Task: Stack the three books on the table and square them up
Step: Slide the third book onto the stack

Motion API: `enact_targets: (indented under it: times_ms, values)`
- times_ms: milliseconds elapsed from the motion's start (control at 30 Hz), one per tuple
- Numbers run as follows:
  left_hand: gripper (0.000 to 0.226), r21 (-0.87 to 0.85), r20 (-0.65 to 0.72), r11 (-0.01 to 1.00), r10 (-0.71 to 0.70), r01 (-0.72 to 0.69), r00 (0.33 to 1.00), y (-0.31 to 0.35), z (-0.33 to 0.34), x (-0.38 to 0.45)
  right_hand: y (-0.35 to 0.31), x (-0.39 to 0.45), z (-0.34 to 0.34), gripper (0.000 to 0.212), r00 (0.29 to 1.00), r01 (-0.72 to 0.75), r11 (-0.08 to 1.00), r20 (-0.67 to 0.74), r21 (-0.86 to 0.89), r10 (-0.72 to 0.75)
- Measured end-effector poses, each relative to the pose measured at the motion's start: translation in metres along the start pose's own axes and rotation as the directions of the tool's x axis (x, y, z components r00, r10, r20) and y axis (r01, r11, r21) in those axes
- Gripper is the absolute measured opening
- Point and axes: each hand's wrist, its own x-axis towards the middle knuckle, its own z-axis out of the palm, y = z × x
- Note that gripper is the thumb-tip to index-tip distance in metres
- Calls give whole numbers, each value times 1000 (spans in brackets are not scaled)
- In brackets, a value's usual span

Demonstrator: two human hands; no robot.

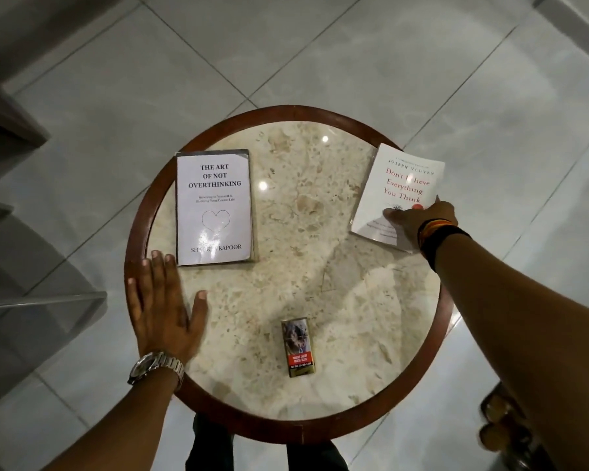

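Note:
Two books lie on a round marble table (286,266) with a dark wooden rim. A white book titled "The Art of Not Overthinking" (215,207) lies flat at the left. A white book with red lettering, "Don't Believe Everything You Think" (400,185), sits at the right edge, turned slightly and partly over the rim. My right hand (419,220) rests on its lower right corner, thumb on the cover and fingers at its edge. My left hand (165,307), with a metal watch, lies flat on the table just below the left book, fingers apart. Only these two books show.
A small cigarette pack (299,346) lies near the table's front edge. Grey floor tiles surround the table. A grey seat or step (31,266) is at the left. Dark objects (504,426) sit on the floor at the lower right.

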Motion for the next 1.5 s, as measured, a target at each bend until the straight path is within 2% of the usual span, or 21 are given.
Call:
enact_targets:
  times_ms: [67, 200, 300, 333, 400, 467, 567, 633, 700, 767, 933, 1000, 1100, 1200, 1300, 1400, 1500]
  values:
    - [88, 3, 6, 1000, -5, 5, 1000, 0, 0, -1, 2, -8, 5, 61, 996, 86, 989, 20, 118, -89]
    - [88, 1, 16, 1000, -1, 1, 1000, 2, 0, 0, -10, -33, 12, 64, 981, 162, 952, 64, 261, -184]
    - [87, -2, 4, 1000, -4, 4, 1000, 0, 0, 0, -26, -50, 29, 34, 980, -1, 842, 167, 539, -105]
    - [87, -2, 0, 1000, 0, 0, 1000, 1, 1, 0, -32, -58, 33, 29, 973, -69, 798, 218, 599, -80]
    - [87, -2, -15, 1000, 3, -3, 1000, -2, 2, 0, -43, -76, 47, 34, 936, -157, 757, 340, 635, -92]
    - [86, -17, -28, 1000, 7, -7, 1000, -4, 3, 0, -51, -93, 64, 44, 906, -142, 762, 393, 631, -157]
    - [87, -34, -39, 999, 4, -6, 999, -5, 5, 0, -56, -118, 93, 26, 867, -9, 823, 414, 568, -277]
    - [87, -40, -39, 999, 1, -3, 999, -5, 5, 0, -58, -134, 113, 22, 825, 41, 857, 466, 514, -319]
    - [87, -47, -29, 999, 2, -4, 1000, -4, 5, 0, -59, -145, 132, 31, 803, 86, 891, 498, 447, -327]
    - [86, -44, -19, 999, 5, -6, 1000, -4, 2, 0, -59, -152, 150, 34, 813, 118, 919, 495, 375, -306]
    - [86, -35, -13, 999, 10, -10, 1000, -2, -2, 1, -54, -157, 181, 39, 865, 116, 960, 448, 255, -224]
    - [86, -31, -8, 999, 12, -12, 1000, -2, -3, 0, -49, -155, 188, 36, 893, 168, 966, 384, 195, -233]
    - [86, -20, -9, 1000, 10, -10, 1000, -1, -3, 1, -46, -153, 191, 41, 909, 344, 936, 225, 69, -350]
    - [86, -28, -15, 1000, 8, -8, 1000, -3, 1, 1, -46, -155, 193, 43, 867, 468, 884, 196, -2, -458]
    - [84, -38, -6, 999, 5, -5, 1000, -4, 3, 1, -46, -156, 192, 44, 866, 461, 888, 220, -4, -449]
    - [82, -72, 8, 997, -1, 2, 1000, -2, -1, 1, -42, -156, 189, 58, 908, 369, 929, 202, 28, -367]
    - [78, -265, -27, 960, -105, 94, 994, 10, -17, 8, -38, -158, 188, 62, 930, 305, 951, 197, 52, -309]
